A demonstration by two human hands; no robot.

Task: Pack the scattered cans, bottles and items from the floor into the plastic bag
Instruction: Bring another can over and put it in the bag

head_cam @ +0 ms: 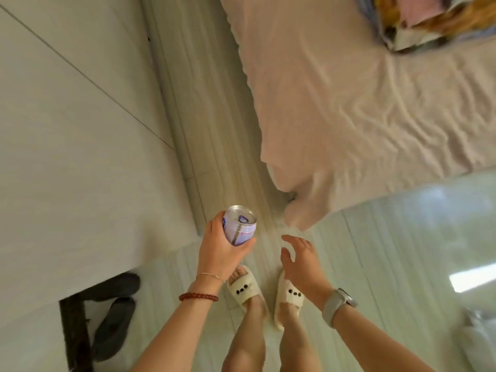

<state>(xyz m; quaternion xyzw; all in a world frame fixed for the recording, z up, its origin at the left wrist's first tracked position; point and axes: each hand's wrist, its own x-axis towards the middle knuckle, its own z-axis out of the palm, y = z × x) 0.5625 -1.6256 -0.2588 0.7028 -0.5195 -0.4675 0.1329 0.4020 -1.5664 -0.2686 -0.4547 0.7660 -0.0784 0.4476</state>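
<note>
Head view, looking straight down past the person's legs. The left hand (218, 251) is gripping a pale lilac aluminium drink can (239, 226), fingers and thumb curling round its lower body, the silver top with its pull-tab tilting up and away from the wrist. The can is hanging in the air above the pale glossy tiled floor (389, 237), touching nothing but the hand. Two bracelets are sitting on that wrist: a thin gold chain (210, 276) and, below it, a string of dark red beads (198, 296).

The right hand (302, 260) is hovering just beside the left, holding nothing, fingers spread and only loosely bent, palm turning inward toward the can. A grey smartwatch with a grey strap (338, 304) is wrapping that wrist.

Under the hands, both feet are standing in fluffy cream slippers (245, 289) with small dark dots across the strap. A bed with a wrinkled pale pink sheet (362, 108) is filling the upper right (a blurred heap of coloured things is lying at its far corner). A pair of dark grey slippers (115, 310) is lying at lower left beside a white cabinet (67, 157).
</note>
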